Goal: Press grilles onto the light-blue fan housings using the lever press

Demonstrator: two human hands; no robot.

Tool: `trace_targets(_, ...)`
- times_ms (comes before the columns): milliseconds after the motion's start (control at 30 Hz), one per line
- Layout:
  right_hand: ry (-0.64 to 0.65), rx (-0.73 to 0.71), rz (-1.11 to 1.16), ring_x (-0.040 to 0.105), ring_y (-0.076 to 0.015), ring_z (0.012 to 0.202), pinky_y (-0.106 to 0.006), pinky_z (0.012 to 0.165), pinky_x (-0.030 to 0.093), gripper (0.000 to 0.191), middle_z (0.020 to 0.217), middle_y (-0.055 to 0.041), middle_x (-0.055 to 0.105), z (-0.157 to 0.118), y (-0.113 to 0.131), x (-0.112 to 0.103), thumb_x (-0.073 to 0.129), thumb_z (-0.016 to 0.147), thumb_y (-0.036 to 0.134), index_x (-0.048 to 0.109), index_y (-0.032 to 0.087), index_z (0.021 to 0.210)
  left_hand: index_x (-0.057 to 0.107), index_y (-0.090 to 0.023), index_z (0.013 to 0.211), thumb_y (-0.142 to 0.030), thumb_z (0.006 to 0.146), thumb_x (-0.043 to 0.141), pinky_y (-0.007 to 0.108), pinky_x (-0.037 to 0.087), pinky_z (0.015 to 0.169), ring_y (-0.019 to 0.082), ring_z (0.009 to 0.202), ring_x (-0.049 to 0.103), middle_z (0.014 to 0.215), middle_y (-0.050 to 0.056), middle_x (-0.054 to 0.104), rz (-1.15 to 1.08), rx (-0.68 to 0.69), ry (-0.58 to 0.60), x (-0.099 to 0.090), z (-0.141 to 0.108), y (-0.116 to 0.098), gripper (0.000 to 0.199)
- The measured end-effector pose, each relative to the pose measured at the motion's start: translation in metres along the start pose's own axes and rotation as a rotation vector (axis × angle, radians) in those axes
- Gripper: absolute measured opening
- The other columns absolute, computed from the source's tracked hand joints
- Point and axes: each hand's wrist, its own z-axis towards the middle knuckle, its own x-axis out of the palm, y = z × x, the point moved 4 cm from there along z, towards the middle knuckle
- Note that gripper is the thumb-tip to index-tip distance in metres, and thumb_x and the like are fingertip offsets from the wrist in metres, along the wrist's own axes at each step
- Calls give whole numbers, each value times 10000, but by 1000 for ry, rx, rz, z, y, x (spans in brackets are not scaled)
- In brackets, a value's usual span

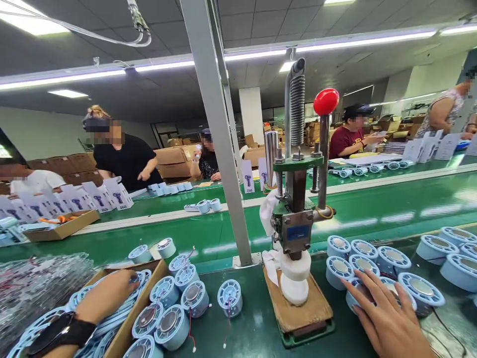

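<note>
My left hand point(112, 291), with a dark watch at the wrist, reaches into a cardboard box point(149, 293) of light-blue plastic rings point(100, 338). Its fingers are curled together among the rings; what they grip is hidden. Over on the right, my right hand point(391, 313) spreads its fingers across light-blue round housings with silver discs point(421, 288), touching or just above them. Between the hands stands a green hand press point(298, 228) with a red ball knob point(326, 102). White round blocks point(294, 286) sit under its ram.
Several light-blue housings with thin wires point(171, 325) stand beside the box, one housing point(229, 298) apart. Clear plastic pieces point(40, 283) are heaped at far left. A grey post point(223, 129) rises behind. Across the green belt point(372, 214), several people point(124, 156) work among printed boxes point(117, 194).
</note>
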Motion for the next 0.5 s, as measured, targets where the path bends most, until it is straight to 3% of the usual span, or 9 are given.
trace_targets(133, -79, -69, 218, 584, -253, 1038, -409, 909, 446, 284, 1125, -117, 618, 17, 22, -15, 430, 913, 224, 615, 184, 1124, 625, -193, 660, -290, 722, 433, 399, 436, 747, 330, 773, 671, 726, 105, 701, 79, -32, 23, -4, -1, -14, 223)
trace_targets(233, -28, -234, 466, 615, -163, 862, -268, 758, 510, 295, 948, -64, 647, 42, 72, -21, 444, 838, 77, 620, 187, 1046, 608, -199, 638, -281, 696, 451, 377, 426, 734, 307, 748, 659, 674, 73, 670, 71, -32, 10, -4, 1, -18, 186)
trace_targets(300, 36, -268, 528, 623, -175, 789, -291, 709, 537, 349, 913, -58, 657, 62, 112, -15, 462, 773, 42, 626, 194, 1040, 606, -200, 636, -265, 693, 451, 372, 428, 730, 300, 737, 658, 660, 61, 661, 71, -26, 3, -3, 2, -19, 178)
trace_targets(367, 99, -207, 481, 643, -235, 831, -365, 707, 557, 414, 980, -97, 671, 84, 146, 3, 507, 725, 41, 636, 184, 1092, 612, -200, 633, -252, 702, 446, 381, 440, 718, 308, 721, 664, 652, 62, 663, 76, -14, 2, -5, 3, -19, 188)
trace_targets(500, 159, 32, 397, 616, -368, 1036, -533, 826, 528, 451, 1124, -267, 631, 121, 175, 56, 559, 708, -32, 632, 47, 1146, 653, -199, 717, -281, 777, 418, 458, 483, 752, 347, 774, 685, 763, 146, 711, 72, 7, -103, -28, -3, -29, 256)
